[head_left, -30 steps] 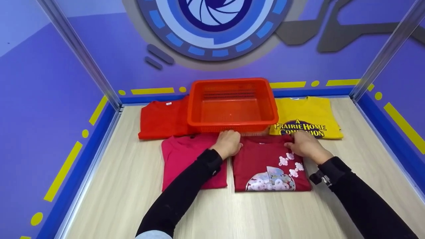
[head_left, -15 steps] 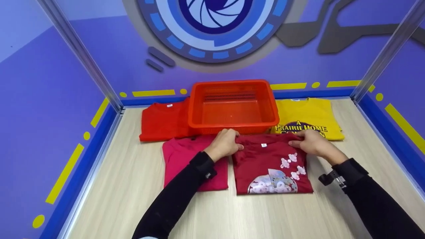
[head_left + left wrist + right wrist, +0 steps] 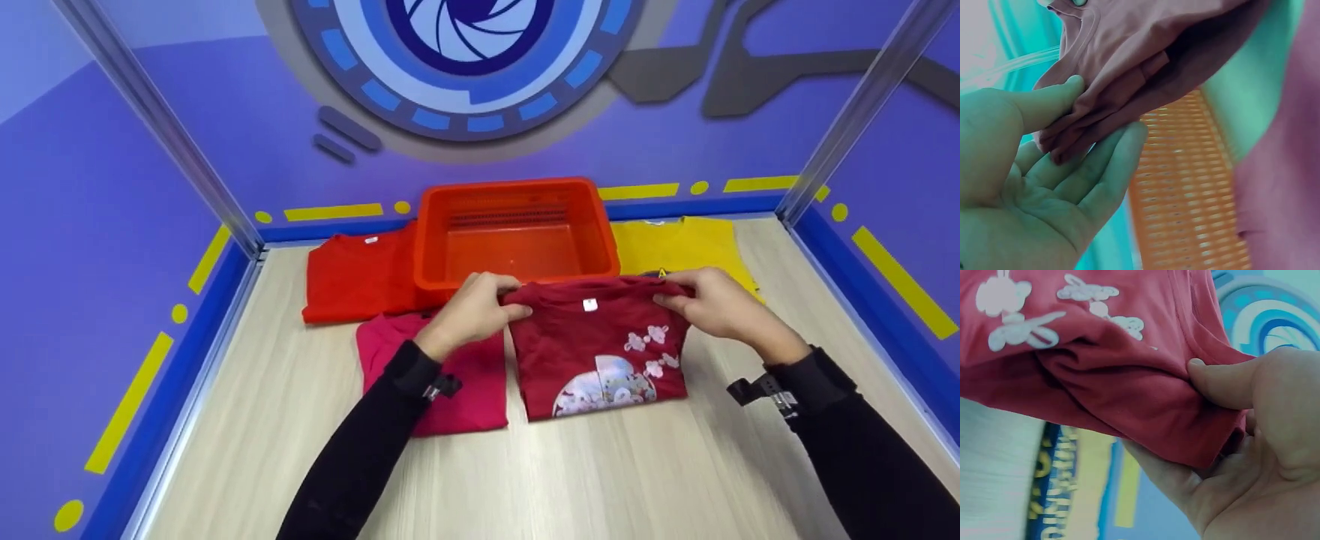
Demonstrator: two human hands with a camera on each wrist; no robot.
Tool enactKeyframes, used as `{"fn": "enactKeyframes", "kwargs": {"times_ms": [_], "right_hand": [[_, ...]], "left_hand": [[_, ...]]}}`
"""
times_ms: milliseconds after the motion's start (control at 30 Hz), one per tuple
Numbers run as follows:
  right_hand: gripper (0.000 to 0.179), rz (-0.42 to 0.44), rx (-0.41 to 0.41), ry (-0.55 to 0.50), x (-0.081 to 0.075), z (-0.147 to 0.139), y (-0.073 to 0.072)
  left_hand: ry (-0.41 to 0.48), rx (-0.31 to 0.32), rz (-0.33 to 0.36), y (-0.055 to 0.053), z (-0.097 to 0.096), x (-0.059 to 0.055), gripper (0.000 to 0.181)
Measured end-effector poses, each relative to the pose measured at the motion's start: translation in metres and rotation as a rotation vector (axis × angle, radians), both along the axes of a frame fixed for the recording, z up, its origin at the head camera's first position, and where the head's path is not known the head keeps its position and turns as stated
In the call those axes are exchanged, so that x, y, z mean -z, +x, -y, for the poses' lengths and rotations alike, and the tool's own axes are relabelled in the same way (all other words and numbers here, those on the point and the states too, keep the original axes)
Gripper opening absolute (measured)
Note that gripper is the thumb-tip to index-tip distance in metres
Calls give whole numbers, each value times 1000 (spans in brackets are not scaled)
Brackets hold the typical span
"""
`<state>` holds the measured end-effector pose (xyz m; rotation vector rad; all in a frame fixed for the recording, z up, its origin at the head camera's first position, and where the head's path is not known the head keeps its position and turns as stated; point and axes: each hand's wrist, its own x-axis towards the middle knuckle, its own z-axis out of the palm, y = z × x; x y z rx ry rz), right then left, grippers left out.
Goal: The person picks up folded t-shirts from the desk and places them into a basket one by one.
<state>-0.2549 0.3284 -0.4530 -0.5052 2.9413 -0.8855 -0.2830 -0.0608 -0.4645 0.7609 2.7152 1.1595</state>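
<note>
A folded dark red T-shirt (image 3: 585, 337) with a pale floral print hangs between both hands, its collar edge raised and tilted toward the camera. My left hand (image 3: 474, 311) pinches its upper left corner, thumb on the front and fingers behind. At the upper right corner my right hand (image 3: 712, 304) grips the cloth the same way. In the left wrist view the layered folds of the T-shirt (image 3: 1123, 62) bunch between thumb and fingers. The right wrist view has the thumb pressed on the T-shirt (image 3: 1145, 388) beside the collar, with fingers underneath.
An orange-red plastic basket (image 3: 517, 255) stands behind the T-shirt, against the back wall. Left of it lies a folded red shirt (image 3: 356, 277), right of it a yellow shirt (image 3: 675, 244) with print. A pink shirt (image 3: 465, 390) lies under the left forearm on the wooden table (image 3: 570, 480).
Both hands have lifted the dark red T-shirt's collar edge off the table, up and toward the camera. It now covers part of the yellow shirt and the basket's front.
</note>
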Motion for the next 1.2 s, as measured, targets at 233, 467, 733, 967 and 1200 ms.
{"fn": "enactKeyframes", "kwargs": {"times_ms": [233,467,733,967,1200], "right_hand": [[6,-173,25,-111,-35,8,15],[7,-463,-18,-128,-50,25,18],[10,-336,-62,-116,-36,42,6],[14,-276,-66,-113,-39,53,-1],[22,-302,-118,-111,-55,68,-18]], "left_hand": [[141,12,-162,12,13,-34,11],[203,-6,-274,16,32,-58,16],[189,-38,-213,11,59,-45,15],[192,-43,-194,12,76,-50,11],[160,-53,-180,4,94,-71,12]]}}
